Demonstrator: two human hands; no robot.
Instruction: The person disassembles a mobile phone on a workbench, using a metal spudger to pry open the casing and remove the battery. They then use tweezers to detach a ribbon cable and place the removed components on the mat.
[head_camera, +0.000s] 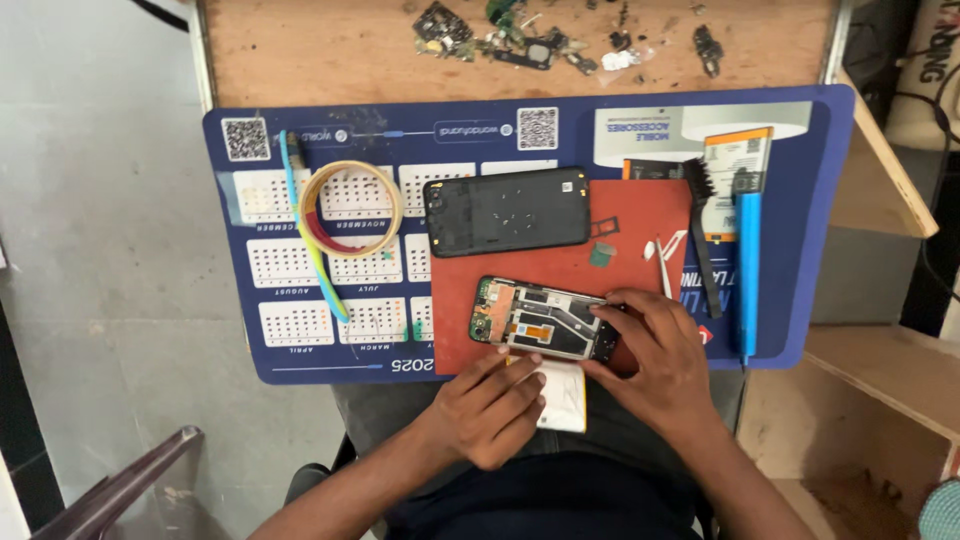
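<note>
Under both hands, an opened phone (545, 320) lies flat on a red mat (560, 265), long axis running left to right. Right hand (655, 355) pinches its right end; left hand (490, 405) presses a white battery (565, 395) just below. Light, rigid, but fragile inside, it looks best held by its edges.

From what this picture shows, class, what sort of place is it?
Probably a phone repair bench. An opened phone lies under both hands on a red mat, its back cover set aside, and loose circuit scraps litter the wooden table.
</note>
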